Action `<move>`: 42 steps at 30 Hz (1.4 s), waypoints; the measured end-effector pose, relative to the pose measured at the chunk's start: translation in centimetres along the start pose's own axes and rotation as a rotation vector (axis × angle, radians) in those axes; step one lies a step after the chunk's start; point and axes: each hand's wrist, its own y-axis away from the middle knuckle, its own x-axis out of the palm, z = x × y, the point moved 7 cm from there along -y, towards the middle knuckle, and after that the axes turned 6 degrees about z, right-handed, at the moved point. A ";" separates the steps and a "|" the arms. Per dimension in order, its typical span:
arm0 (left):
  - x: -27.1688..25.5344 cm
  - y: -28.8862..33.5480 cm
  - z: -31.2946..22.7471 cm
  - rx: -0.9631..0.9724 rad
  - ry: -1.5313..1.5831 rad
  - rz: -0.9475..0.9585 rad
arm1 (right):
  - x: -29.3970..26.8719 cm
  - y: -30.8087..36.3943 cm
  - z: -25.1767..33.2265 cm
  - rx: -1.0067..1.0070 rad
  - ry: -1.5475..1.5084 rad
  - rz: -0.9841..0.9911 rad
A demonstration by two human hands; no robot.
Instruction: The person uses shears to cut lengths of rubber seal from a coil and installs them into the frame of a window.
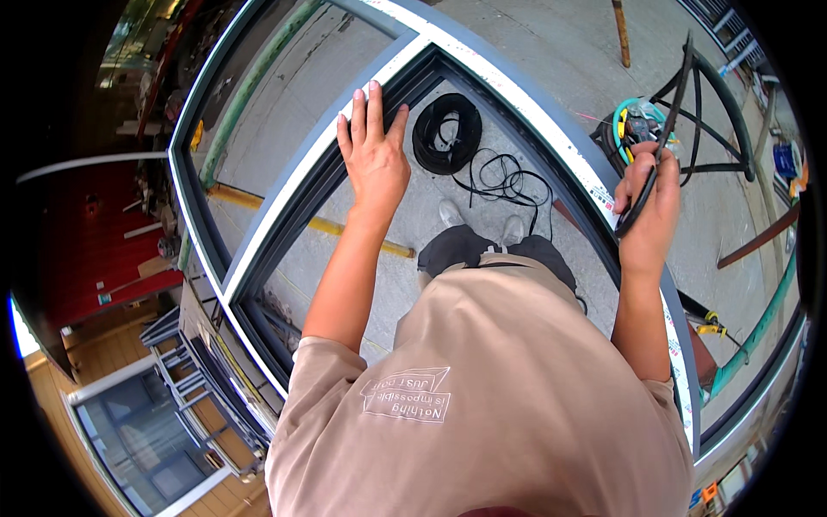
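Note:
A large window frame (524, 99), white-faced with dark grooved inner edges, lies around me at about waist height. My left hand (376, 159) rests on its dividing bar at the upper left, fingers straight and slightly spread, holding nothing. At the right side of the frame, my right hand (652, 194) is closed around a black rubber strip (679, 90). The strip's upper part sticks up past my fingers, and its lower part bends down to the frame's edge. On the floor inside the frame lies a coil of black strip (472, 129), with loose loops (508, 177) beside it.
Beyond my right hand, a teal-rimmed container (622, 129) of tools sits by a black metal stand (736, 103). Yellow-handled pliers (711, 326) lie at the right. Green pipe supports (250, 82) run under the frame. Stacked frames (202, 379) stand at the lower left.

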 end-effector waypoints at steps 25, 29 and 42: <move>-1.0 17.1 10.2 -0.264 0.300 0.058 | 25.4 2.0 -0.9 -0.736 0.738 0.544; -1.3 17.2 10.6 -0.211 0.323 0.058 | 29.0 0.2 -3.4 -0.856 0.837 0.661; -1.6 16.7 11.6 -0.137 0.367 0.032 | 30.7 0.9 -3.0 -0.962 0.857 0.762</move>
